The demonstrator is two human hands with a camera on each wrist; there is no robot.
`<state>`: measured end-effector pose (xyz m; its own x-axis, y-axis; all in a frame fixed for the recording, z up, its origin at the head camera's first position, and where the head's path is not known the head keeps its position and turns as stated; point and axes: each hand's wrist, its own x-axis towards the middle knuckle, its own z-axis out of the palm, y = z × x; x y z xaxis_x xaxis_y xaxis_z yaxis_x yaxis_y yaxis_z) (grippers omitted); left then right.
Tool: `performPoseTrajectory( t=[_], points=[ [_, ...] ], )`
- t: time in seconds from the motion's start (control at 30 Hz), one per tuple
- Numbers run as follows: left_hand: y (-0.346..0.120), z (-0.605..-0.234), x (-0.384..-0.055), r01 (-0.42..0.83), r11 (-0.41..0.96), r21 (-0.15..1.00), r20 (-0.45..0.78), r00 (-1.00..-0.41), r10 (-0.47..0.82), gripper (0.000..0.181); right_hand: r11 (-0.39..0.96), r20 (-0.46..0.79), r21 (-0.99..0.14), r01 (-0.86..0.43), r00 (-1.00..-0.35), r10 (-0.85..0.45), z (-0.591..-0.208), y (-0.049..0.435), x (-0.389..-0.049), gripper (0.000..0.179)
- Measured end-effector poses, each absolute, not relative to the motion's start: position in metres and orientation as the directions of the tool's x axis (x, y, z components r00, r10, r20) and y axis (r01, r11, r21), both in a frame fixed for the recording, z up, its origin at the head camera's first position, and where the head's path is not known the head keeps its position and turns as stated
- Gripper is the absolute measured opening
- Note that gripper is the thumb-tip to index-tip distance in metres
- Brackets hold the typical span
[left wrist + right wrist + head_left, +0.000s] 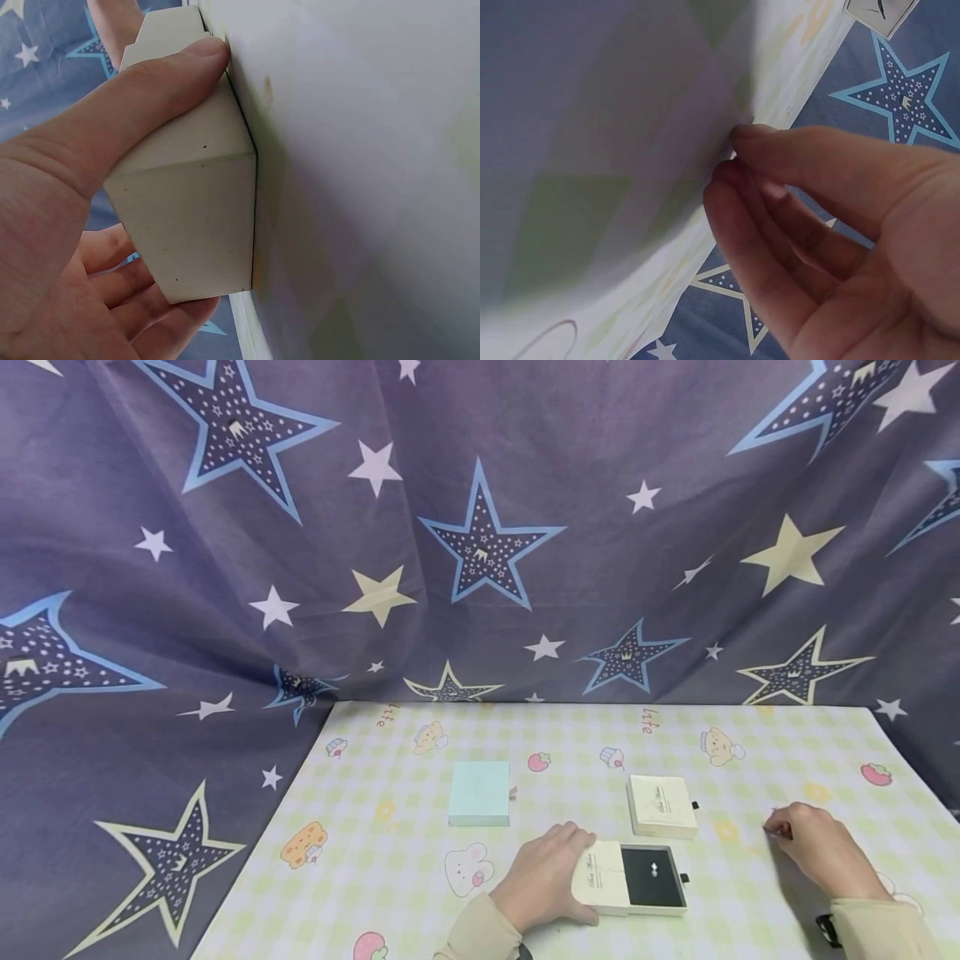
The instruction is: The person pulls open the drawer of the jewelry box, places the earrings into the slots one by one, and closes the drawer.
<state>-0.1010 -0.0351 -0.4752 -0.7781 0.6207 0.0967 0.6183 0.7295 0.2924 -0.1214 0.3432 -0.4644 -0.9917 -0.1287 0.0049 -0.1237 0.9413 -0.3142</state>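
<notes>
My left hand (551,872) grips a cream jewellery box (600,877), thumb along its near side and fingers round the far side. Its drawer (645,906) is slid out to the right, showing a black pad (641,889) with a small shiny piece of jewellery (654,870) on it. In the left wrist view the box (187,217) sits low against the tabletop. My right hand (821,847) is further right, low over the table, fingers curled. In the right wrist view its thumb (780,142) and fingertips nearly meet; I cannot tell whether something tiny is between them.
A second cream box (662,806) with a black tab lies closed just behind the open one. Further left is a closed pale turquoise box (480,793). The checked tablecloth (405,877) has printed cartoons; a star-patterned curtain (480,635) hangs along the table's far edge.
</notes>
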Motion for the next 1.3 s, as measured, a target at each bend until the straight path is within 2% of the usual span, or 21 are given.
performPoseTrajectory(
  t=[0.1, 0.2, 0.33, 0.63, 0.97, 1.3],
  points=[
    [-0.035, -0.475, -0.101, 0.617, 0.730, 0.295, 0.094, -0.779, 0.621, 0.091, 0.943, 0.008, -0.312, -0.115, -0.993, -0.118, -0.464, 0.342, -0.120, 0.013],
    [-0.035, -0.476, -0.101, 0.616, 0.731, 0.293, 0.090, -0.779, 0.621, 0.091, 0.946, 0.070, -0.290, -0.143, -0.989, -0.128, -0.466, 0.340, -0.117, 0.020],
    [-0.035, -0.476, -0.100, 0.617, 0.732, 0.289, 0.092, -0.779, 0.620, 0.091, 0.946, 0.158, -0.272, -0.176, -0.978, -0.136, -0.465, 0.336, -0.113, 0.014],
    [-0.035, -0.475, -0.101, 0.610, 0.732, 0.303, 0.080, -0.782, 0.618, 0.090, 0.928, 0.246, -0.315, -0.200, -0.961, -0.124, -0.458, 0.323, -0.108, 0.012],
    [-0.035, -0.475, -0.101, 0.612, 0.732, 0.299, 0.082, -0.781, 0.619, 0.090, 0.899, 0.269, -0.370, -0.233, -0.953, -0.136, -0.447, 0.299, -0.102, 0.013],
    [-0.035, -0.475, -0.101, 0.609, 0.729, 0.311, 0.081, -0.782, 0.619, 0.089, 0.888, 0.381, -0.313, -0.337, -0.901, -0.208, -0.445, 0.281, -0.099, 0.015]
  ],
)
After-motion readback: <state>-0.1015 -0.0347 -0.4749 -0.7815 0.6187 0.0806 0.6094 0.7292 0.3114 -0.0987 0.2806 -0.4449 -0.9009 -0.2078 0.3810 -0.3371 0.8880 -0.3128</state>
